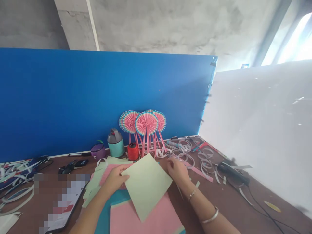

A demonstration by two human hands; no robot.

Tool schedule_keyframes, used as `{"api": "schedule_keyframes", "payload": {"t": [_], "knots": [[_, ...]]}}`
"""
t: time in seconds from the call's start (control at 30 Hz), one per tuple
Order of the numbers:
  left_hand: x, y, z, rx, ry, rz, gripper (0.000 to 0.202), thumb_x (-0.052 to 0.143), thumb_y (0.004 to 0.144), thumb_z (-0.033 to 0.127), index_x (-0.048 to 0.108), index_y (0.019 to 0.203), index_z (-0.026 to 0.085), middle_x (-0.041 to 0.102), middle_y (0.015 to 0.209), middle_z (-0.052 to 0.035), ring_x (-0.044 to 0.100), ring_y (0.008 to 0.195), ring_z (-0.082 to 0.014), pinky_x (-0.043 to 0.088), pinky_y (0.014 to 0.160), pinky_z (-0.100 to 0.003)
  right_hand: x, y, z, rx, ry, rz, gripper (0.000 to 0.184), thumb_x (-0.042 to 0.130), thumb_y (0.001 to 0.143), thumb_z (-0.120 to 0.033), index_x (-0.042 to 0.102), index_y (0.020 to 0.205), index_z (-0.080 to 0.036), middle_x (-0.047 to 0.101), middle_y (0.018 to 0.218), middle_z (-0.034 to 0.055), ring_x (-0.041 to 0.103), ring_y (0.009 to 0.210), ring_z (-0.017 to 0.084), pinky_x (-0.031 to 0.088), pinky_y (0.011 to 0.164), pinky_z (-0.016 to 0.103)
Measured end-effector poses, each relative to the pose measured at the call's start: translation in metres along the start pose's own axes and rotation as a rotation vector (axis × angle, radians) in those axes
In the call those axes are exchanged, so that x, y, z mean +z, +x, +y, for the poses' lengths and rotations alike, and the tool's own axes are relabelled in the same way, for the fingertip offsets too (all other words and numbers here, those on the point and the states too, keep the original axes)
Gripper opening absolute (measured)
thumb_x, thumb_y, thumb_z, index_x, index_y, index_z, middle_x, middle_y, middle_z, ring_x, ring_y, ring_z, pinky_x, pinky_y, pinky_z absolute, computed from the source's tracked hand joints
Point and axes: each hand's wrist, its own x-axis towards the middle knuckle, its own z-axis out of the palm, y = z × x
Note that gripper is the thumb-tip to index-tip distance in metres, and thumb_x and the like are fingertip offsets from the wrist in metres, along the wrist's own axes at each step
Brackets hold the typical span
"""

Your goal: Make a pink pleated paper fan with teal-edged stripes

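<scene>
**Brown table before a blue partition: a paper sheet between two hands**

Brown table (pixel 243 204) backed by a blue partition (pixel 73 97). A pale green sheet (pixel 147 185) lies tilted over a pink sheet (pixel 156 221), near the table's front edge. The left hand (pixel 116 179) pinches the green sheet's left corner, its grip closed with the thumb on top. The right hand (pixel 178 170) touches the opposite edge; whether its grip closes there cannot be told. Pink paper fans (pixel 145 125) lean against the partition behind.

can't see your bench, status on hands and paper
Left hand and right hand grip pale green sheet. Pink sheets underneath. Paper loops beside right hand.
</scene>
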Motion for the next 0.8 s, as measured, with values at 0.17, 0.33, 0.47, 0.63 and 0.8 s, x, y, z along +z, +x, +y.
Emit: {"api": "schedule_keyframes", "payload": {"t": [0.17, 0.33, 0.47, 0.63, 0.8], "knots": [[-0.017, -0.001, -0.004, -0.04, -0.039, 0.087, 0.01, 0.067, 0.055, 0.017, 0.063, 0.064, 0.017, 0.064, 0.061, 0.0015, 0.061, 0.06, -0.0176, 0.046, 0.053, -0.024, -0.013, -0.003, 0.008, 0.062, -0.419, -0.044, 0.023, 0.05, 0.076, -0.011, 0.064, 0.094, -0.009, 0.061, 0.105, 0.0197, 0.057, 0.1, 0.029, 0.04, 0.076, 0.032], [-0.02, -0.011, -0.013, -0.152, -0.272, 0.154, 0.019, 0.063, 0.071, 0.014, 0.06, 0.089, 0.017, 0.07, 0.084, -0.0043, 0.066, 0.071, -0.0166, 0.055, 0.064, -0.027, -0.012, 0.0, 0.011, 0.083, -0.473, -0.071, 0.023, 0.049, 0.08, -0.016, 0.062, 0.097, -0.011, 0.064, 0.102, 0.0175, 0.059, 0.098, 0.028, 0.039, 0.076, 0.033], [-0.014, -0.015, -0.026, -0.209, -0.46, 0.188, 0.016, 0.054, 0.08, 0.005, 0.058, 0.092, 0.014, 0.07, 0.088, -0.0075, 0.067, 0.069, -0.0134, 0.057, 0.062, -0.023, -0.015, 0.003, 0.011, 0.117, -0.478, -0.072, 0.028, 0.048, 0.078, -0.013, 0.06, 0.103, -0.011, 0.065, 0.102, 0.0162, 0.061, 0.096, 0.028, 0.039, 0.072, 0.031], [-0.014, -0.011, -0.035, -0.196, -0.63, 0.257, 0.015, 0.048, 0.085, 0.003, 0.056, 0.089, 0.015, 0.07, 0.082, -0.0033, 0.067, 0.066, -0.0102, 0.058, 0.063, -0.02, -0.02, 0.002, 0.009, 0.131, -0.466, -0.08, 0.032, 0.051, 0.076, -0.016, 0.058, 0.106, -0.012, 0.066, 0.103, 0.0147, 0.06, 0.099, 0.027, 0.038, 0.071, 0.03], [-0.017, -0.01, -0.035, -0.237, -0.707, 0.292, 0.012, 0.046, 0.088, 0.008, 0.056, 0.092, 0.014, 0.07, 0.078, -0.0041, 0.068, 0.061, -0.0119, 0.058, 0.054, -0.019, -0.03, -0.001, 0.003, 0.147, -0.491, -0.132, 0.028, 0.053, 0.073, -0.02, 0.061, 0.098, -0.012, 0.068, 0.094, 0.0161, 0.063, 0.091, 0.028, 0.039, 0.066, 0.031]]}}
